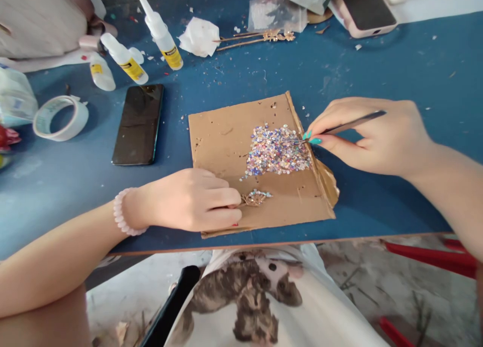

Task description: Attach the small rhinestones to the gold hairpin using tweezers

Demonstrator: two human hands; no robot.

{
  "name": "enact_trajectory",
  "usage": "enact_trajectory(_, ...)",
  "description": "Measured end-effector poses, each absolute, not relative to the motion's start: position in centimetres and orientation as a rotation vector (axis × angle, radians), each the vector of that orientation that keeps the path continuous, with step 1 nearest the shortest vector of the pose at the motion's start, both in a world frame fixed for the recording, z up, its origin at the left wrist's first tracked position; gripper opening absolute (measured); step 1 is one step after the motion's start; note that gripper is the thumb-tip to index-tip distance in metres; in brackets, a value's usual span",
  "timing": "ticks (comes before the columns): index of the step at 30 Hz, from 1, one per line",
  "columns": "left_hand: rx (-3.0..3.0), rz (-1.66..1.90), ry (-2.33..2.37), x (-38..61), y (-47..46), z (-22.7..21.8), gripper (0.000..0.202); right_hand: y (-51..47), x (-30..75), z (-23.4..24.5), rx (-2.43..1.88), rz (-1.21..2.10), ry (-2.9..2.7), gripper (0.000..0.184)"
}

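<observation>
White shirt with brown print (302,307) at six o'clock, below edge of blue table (377,70). Clock centred on cardboard (219,136): left hand (192,198) at eight, fingers pinching gold ornament (256,199), which lies at six, pale stones along its upper side. Right hand (381,131) at three, gripping tweezers (350,123); tips apparently among stone heap (277,151) at one, too small to be sure. Black phone (138,125) between nine and ten.

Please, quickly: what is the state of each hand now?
Left hand: closed, holding a gold-coloured ornament over the cardboard.
Right hand: closed, holding a slim dark tool, tip at the colourful beads.
</observation>
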State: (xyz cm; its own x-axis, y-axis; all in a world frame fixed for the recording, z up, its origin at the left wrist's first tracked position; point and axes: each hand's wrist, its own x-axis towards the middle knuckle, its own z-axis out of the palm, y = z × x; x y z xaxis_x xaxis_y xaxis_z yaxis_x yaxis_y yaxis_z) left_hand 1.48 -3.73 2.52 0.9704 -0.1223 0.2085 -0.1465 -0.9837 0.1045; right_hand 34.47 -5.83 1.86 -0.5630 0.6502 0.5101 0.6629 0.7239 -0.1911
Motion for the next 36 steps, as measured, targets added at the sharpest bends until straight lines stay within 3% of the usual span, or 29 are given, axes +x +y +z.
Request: enact_trajectory(36, 3.026, 0.288, -0.209, 1.55, -3.71, 2.60, 0.027, -5.60, 34.66, 1.56, -1.078, -0.002, -2.333, 0.004)
